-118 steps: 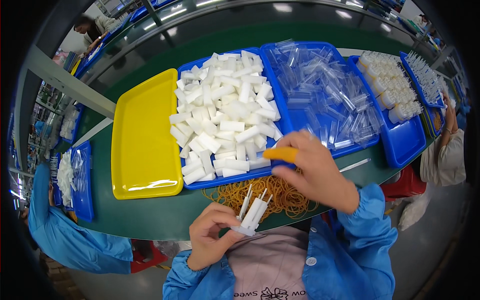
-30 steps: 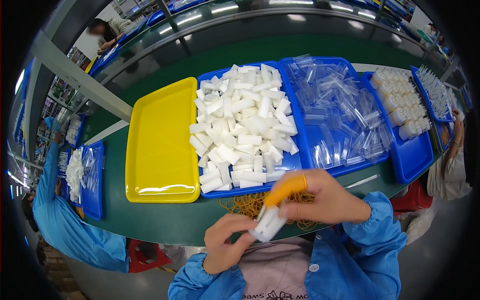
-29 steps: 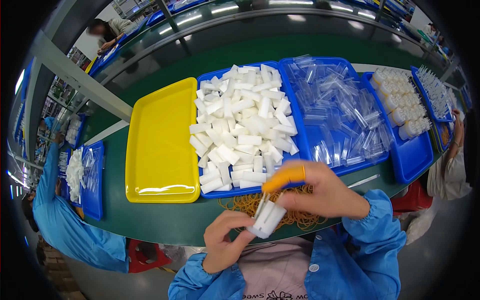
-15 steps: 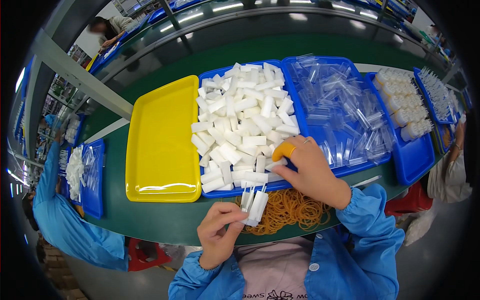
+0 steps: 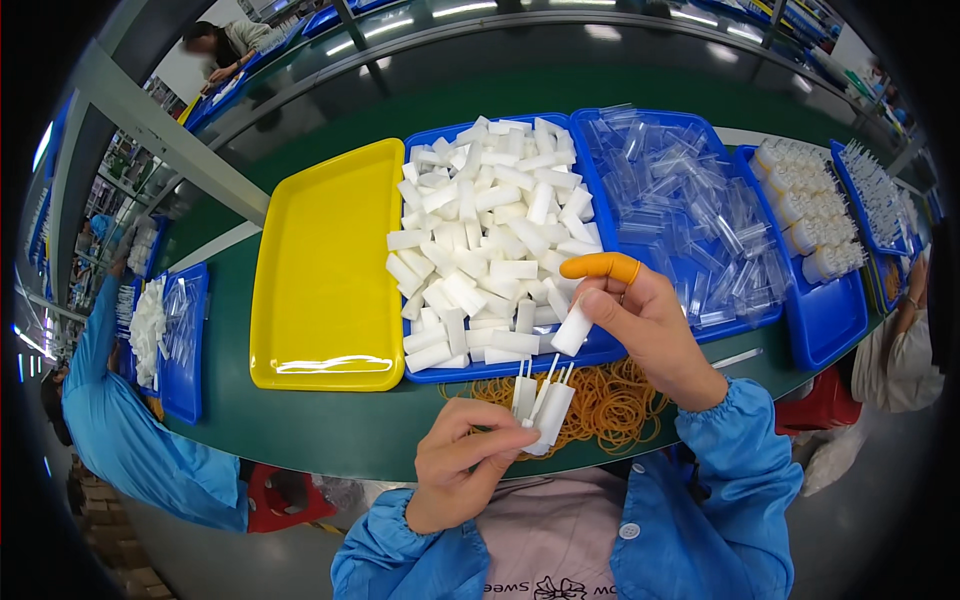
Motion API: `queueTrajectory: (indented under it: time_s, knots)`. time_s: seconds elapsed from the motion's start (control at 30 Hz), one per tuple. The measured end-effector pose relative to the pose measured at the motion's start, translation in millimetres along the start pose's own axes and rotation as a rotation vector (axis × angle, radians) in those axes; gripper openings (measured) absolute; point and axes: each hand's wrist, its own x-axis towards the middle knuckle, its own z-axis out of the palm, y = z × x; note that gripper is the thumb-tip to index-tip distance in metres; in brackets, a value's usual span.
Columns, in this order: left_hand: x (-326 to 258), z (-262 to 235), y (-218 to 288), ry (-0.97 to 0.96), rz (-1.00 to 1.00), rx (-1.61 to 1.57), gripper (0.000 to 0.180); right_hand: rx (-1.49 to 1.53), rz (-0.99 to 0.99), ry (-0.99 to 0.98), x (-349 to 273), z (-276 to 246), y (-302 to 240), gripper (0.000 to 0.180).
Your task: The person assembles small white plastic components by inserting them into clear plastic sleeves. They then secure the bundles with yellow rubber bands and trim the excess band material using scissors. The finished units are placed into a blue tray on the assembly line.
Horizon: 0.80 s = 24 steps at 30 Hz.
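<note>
My left hand (image 5: 465,455) pinches a small bundle of white pronged pieces (image 5: 551,420) between thumb and fingers. Thin white pins stick up from the bundle, and pale blocks sit among them. My right hand (image 5: 655,325) wears an orange finger cot (image 5: 605,266) and grips one white foam-like block (image 5: 573,329) just above and right of the bundle, apart from it. Under that block lies the near edge of a blue tray (image 5: 400,372) heaped with white blocks (image 5: 490,220).
Orange rubber bands (image 5: 610,405) lie heaped by the table edge. A bare yellow tray (image 5: 325,270) stands left. To the right are a blue tray of clear plastic tubes (image 5: 680,210) and banded white pin bundles (image 5: 805,205). A co-worker in blue (image 5: 150,440) sits at left.
My right hand has lifted a white block out of the heap, toward me and slightly right. My left hand has shifted right with its bundle.
</note>
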Motion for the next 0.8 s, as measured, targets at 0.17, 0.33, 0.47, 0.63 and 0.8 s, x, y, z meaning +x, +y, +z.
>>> queueTrajectory:
  time_s: [0.17,0.33,0.47,0.63,0.8]
  knots:
    - [2.0,0.8,1.5,-0.038,0.009,0.081,0.033,0.001,0.091,-0.059,-6.8,9.5,1.5,0.029]
    - [2.9,12.8,5.6,0.174,0.077,0.119,0.029,-0.200,-0.026,-0.142,-29.9,31.0,0.1,0.032]
    - [1.4,9.2,2.6,0.172,0.058,0.135,0.025,-0.095,0.169,-0.169,-37.5,35.7,-24.5,0.037]
    - [-0.1,1.8,-9.6,0.114,-0.023,0.091,0.017,-0.724,-0.281,-0.070,1.9,6.0,-17.3,0.029]
    - [0.9,2.9,-9.0,0.148,-0.026,0.112,0.016,-1.568,-0.443,-0.052,14.0,-2.1,12.4,0.026]
